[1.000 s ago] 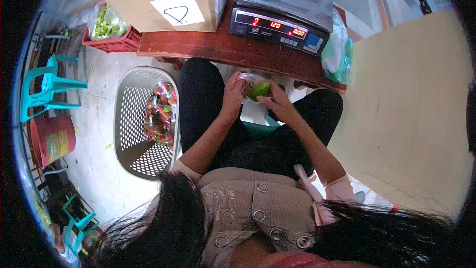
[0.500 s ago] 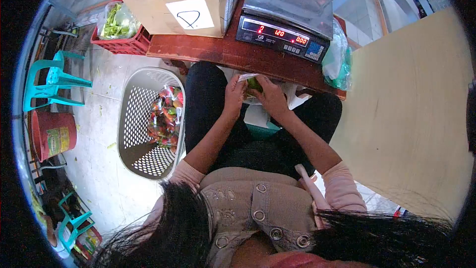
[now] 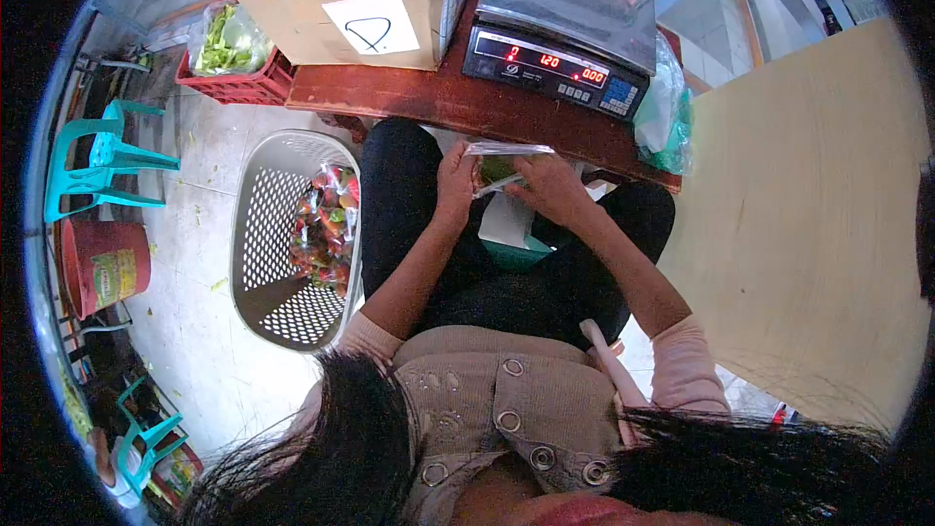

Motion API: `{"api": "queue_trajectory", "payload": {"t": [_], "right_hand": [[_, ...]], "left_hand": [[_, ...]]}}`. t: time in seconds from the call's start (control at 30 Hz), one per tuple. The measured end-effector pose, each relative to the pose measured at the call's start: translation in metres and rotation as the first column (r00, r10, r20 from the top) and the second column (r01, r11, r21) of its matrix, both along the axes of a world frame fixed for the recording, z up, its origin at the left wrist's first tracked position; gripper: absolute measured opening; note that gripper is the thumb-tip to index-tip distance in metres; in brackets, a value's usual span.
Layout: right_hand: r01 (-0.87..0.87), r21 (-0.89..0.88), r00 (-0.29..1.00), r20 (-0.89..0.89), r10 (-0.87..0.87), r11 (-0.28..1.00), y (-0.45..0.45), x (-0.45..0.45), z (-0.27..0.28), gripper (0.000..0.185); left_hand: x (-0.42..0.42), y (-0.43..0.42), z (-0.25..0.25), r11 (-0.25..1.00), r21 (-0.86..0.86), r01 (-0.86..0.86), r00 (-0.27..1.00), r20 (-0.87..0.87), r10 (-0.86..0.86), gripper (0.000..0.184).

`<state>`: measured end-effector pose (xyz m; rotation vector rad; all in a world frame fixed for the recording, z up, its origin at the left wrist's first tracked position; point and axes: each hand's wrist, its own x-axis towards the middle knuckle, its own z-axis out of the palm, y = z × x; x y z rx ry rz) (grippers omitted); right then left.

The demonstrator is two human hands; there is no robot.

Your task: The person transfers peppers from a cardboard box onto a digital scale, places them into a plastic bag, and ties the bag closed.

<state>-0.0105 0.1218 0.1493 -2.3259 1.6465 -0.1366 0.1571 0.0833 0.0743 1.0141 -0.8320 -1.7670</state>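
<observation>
Between my knees, just below the table's front edge, I hold a clear plastic bag with something green inside, which looks like a pepper. My left hand is closed on the bag's left side. My right hand grips its right side, fingertips bent against the plastic. The bag's edge is pulled into a straight band between both hands. Beneath them, a white sheet lies over a green object whose kind I cannot make out.
A digital scale and a cardboard box of red and green peppers stand on the red-brown table. To the left, a laundry-type basket holds bagged peppers. A wooden panel is at right.
My right hand has moved right and slightly down, away from my left. The bag now stretches wider between them, and its top edge is drawn straight.
</observation>
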Motion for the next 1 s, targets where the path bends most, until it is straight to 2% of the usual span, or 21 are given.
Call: {"api": "queue_trajectory", "payload": {"t": [0.07,0.1,0.2,0.3,0.33,0.4,0.47,0.5,0.57,0.6,0.63,0.7,0.73,0.77,0.83,0.9,0.93,0.97,1.0], "right_hand": [[-0.165,-0.138,0.986,-0.004,0.166,0.977,0.005,-0.018,-0.025,0.027],[-0.240,-0.207,0.970,-0.016,0.242,0.948,0.005,-0.017,-0.019,0.026],[-0.133,-0.222,0.985,0.079,0.154,0.966,0.002,-0.013,0.013,0.022],[-0.086,-0.293,0.976,0.168,0.140,0.952,-0.001,-0.004,0.059,0.022],[-0.046,-0.325,0.963,0.236,0.128,0.945,-0.003,-0.005,0.058,0.023],[0.037,-0.381,0.923,0.367,0.114,0.924,-0.009,-0.009,0.054,0.026],[0.164,-0.281,0.903,0.430,-0.029,0.946,-0.006,-0.003,0.103,0.029],[0.225,-0.221,0.885,0.454,-0.104,0.949,-0.003,0.001,0.126,0.031],[0.086,-0.180,0.949,0.313,-0.026,0.980,-0.003,0.006,0.126,0.030],[0.008,-0.166,0.966,0.256,0.035,0.986,-0.007,0.007,0.109,0.029],[-0.069,-0.152,0.976,0.195,0.098,0.986,-0.011,0.005,0.095,0.029],[-0.060,-0.229,0.938,0.319,0.133,0.972,-0.017,0.003,0.093,0.025],[-0.040,-0.244,0.915,0.380,0.133,0.969,-0.017,0.006,0.100,0.024],[-0.017,-0.257,0.887,0.442,0.133,0.966,-0.017,0.008,0.107,0.024],[-0.025,-0.338,0.887,0.427,0.177,0.941,-0.016,0.009,0.123,0.021],[-0.066,-0.380,0.883,0.409,0.232,0.923,-0.015,0.011,0.140,0.019],[-0.107,-0.379,0.876,0.401,0.267,0.919,-0.014,0.014,0.148,0.018],[-0.153,-0.376,0.867,0.392,0.307,0.914,-0.014,0.019,0.156,0.018],[-0.200,-0.350,0.891,0.323,0.318,0.915,-0.012,0.026,0.167,0.016]], "left_hand": [[0.003,-0.002,0.010,1.000,-0.007,0.006,0.991,0.131,-0.005,0.008],[0.003,-0.003,0.016,1.000,-0.013,0.014,0.981,0.195,-0.011,0.008],[0.009,-0.008,0.026,0.982,-0.164,-0.092,0.963,0.236,0.130,0.002],[0.020,-0.022,0.063,0.953,-0.288,-0.089,0.961,0.227,0.158,0.007],[0.021,-0.022,0.088,0.952,-0.299,-0.071,0.948,0.278,0.158,0.008],[0.021,-0.022,0.105,0.902,-0.432,0.017,0.937,0.321,0.136,0.009],[0.024,-0.027,0.112,0.829,-0.541,0.139,0.929,0.361,0.080,0.012],[0.023,-0.023,0.126,0.859,-0.489,0.153,0.946,0.323,0.015,0.014],[0.021,-0.007,0.167,0.906,-0.376,0.196,0.966,0.232,-0.113,0.018],[0.022,-0.003,0.176,0.866,-0.400,0.299,0.918,0.369,-0.146,0.016],[0.020,-0.001,0.181,0.850,-0.390,0.354,0.910,0.352,-0.218,0.015],[0.018,0.008,0.190,0.811,-0.372,0.451,0.884,0.310,-0.350,0.013],[0.023,0.015,0.210,0.783,-0.412,0.466,0.884,0.236,-0.402,0.009],[0.034,0.013,0.216,0.777,-0.473,0.416,0.894,0.059,-0.443,0.017],[0.057,0.007,0.228,0.777,-0.560,0.289,0.809,-0.291,-0.511,0.033],[0.054,0.008,0.255,0.622,-0.779,0.080,0.985,-0.032,-0.167,0.065],[0.060,0.015,0.248,0.636,-0.735,0.236,0.971,0.200,-0.129,0.082],[0.067,0.000,0.213,0.595,-0.623,0.507,0.860,0.409,-0.305,0.083],[0.060,0.007,0.208,0.501,-0.532,0.683,0.724,0.583,-0.369,0.079]]}}
